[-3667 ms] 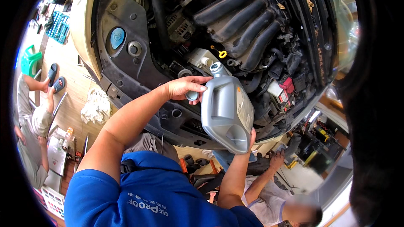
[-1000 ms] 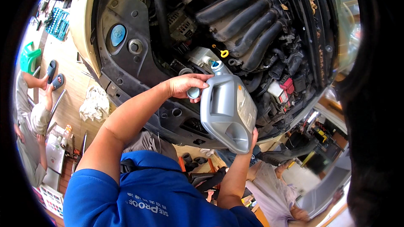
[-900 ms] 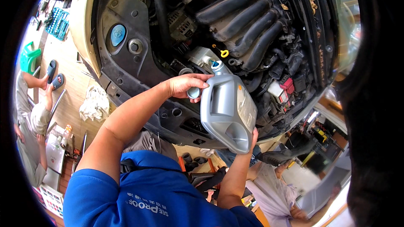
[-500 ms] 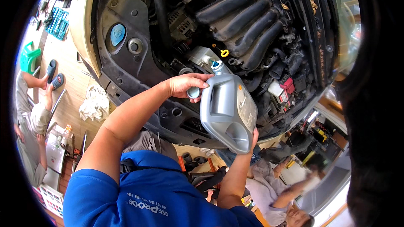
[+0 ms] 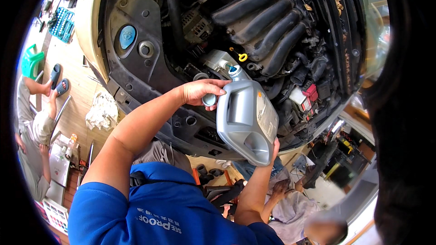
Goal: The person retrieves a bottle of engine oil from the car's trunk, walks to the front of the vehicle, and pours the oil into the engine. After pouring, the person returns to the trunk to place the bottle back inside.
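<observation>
A grey plastic oil jug (image 5: 236, 109) is tipped over the engine bay, its neck pointing away from me. Blue-green shows at its mouth (image 5: 234, 69), beside a pale engine part (image 5: 218, 61); whether liquid is flowing I cannot tell. My left hand (image 5: 200, 93) is closed at the jug's shoulder, with a round grey cap (image 5: 209, 99) held among its fingers. From below, my right hand (image 5: 275, 147) grips the jug's base, most of its fingers hidden behind it. A yellow dipstick ring (image 5: 242, 57) sticks up just past the mouth.
Beyond lies the black ribbed intake manifold (image 5: 263, 22); a blue reservoir cap (image 5: 127, 37) sits at left. The car's front edge (image 5: 195, 143) runs beneath my arms. One person (image 5: 34, 131) sits at left; another (image 5: 295, 208) is close at lower right. A white rag (image 5: 102, 111) lies on the floor.
My hands and the jug have hardly moved. At lower right, the other person's arms have drawn in and the head has shifted slightly.
</observation>
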`<state>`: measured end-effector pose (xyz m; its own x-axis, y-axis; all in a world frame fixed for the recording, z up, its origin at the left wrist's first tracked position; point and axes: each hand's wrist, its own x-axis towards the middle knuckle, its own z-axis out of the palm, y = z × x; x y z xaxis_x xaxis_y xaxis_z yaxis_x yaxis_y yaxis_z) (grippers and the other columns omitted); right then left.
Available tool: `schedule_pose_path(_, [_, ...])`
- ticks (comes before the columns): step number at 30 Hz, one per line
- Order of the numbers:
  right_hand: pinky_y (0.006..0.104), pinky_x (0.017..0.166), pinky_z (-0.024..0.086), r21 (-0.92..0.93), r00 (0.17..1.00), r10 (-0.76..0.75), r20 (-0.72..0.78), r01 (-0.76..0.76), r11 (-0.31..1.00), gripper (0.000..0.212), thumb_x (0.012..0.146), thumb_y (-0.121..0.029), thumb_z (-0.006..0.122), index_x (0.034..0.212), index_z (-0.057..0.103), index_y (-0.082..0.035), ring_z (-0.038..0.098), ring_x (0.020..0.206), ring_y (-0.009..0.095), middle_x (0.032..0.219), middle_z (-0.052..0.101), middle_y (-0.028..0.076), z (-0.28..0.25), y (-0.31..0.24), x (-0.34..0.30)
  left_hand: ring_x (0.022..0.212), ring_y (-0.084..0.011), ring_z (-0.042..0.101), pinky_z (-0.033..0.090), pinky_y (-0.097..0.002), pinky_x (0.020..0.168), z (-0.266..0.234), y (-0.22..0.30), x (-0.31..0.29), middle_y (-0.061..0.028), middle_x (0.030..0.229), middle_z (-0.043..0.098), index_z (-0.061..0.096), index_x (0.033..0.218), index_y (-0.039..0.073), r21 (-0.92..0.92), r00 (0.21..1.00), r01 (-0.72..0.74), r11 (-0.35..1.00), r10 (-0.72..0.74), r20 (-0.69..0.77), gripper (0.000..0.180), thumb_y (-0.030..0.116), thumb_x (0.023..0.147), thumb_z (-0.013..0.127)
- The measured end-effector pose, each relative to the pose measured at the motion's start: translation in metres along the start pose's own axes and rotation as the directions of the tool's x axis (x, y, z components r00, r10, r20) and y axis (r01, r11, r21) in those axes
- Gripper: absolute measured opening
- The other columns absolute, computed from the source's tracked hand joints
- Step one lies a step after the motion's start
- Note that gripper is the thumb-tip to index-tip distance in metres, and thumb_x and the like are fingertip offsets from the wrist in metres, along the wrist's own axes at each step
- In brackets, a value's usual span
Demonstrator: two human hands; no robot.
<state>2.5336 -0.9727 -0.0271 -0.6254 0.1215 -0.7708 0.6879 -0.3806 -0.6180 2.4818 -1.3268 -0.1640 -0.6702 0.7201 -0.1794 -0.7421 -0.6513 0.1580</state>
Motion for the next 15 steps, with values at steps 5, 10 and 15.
schedule_pose_path(5, [0.0484, 0.098, 0.049, 0.020, 1.000, 0.012, 0.008, -0.012, 1.000, 0.064, 0.095, -0.048, 0.040, 0.137, 0.048, 0.000, 0.058, 0.116, 0.035, 0.132, 0.057, 0.020, 0.001, -0.001, -0.001, 0.057, -0.0130, 0.059, 0.046, -0.0257, 0.048, 0.002, 0.003, -0.001, -0.0050, 0.085, 0.066, 0.023, 0.155, 0.007, -0.002, 1.000, 0.001, 1.000, -0.001, 0.011, 0.087, 0.031, 0.086, 0.070])
schedule_pose_path(10, [0.0491, 0.099, 0.049, 0.068, 0.999, 0.037, 0.028, -0.039, 0.997, 0.061, 0.096, -0.043, 0.035, 0.139, 0.046, -0.001, 0.059, 0.117, 0.036, 0.134, 0.056, 0.021, 0.022, -0.006, -0.009, 0.057, -0.0131, 0.060, 0.046, -0.0256, 0.048, 0.000, 0.001, 0.000, -0.0058, 0.085, 0.067, 0.023, 0.155, 0.006, -0.010, 1.000, 0.000, 1.000, 0.000, 0.024, 0.087, 0.031, 0.086, 0.070])
schedule_pose_path(15, [0.0483, 0.096, 0.051, 0.020, 1.000, 0.010, -0.010, -0.010, 1.000, 0.060, 0.096, -0.042, 0.035, 0.137, 0.048, 0.000, 0.061, 0.114, 0.035, 0.132, 0.057, 0.020, 0.005, -0.003, -0.001, 0.056, -0.0137, 0.060, 0.047, -0.0255, 0.047, -0.001, 0.002, 0.000, -0.0068, 0.084, 0.067, 0.021, 0.155, 0.005, -0.016, 0.999, -0.009, 1.000, 0.010, 0.051, 0.088, 0.030, 0.086, 0.070])
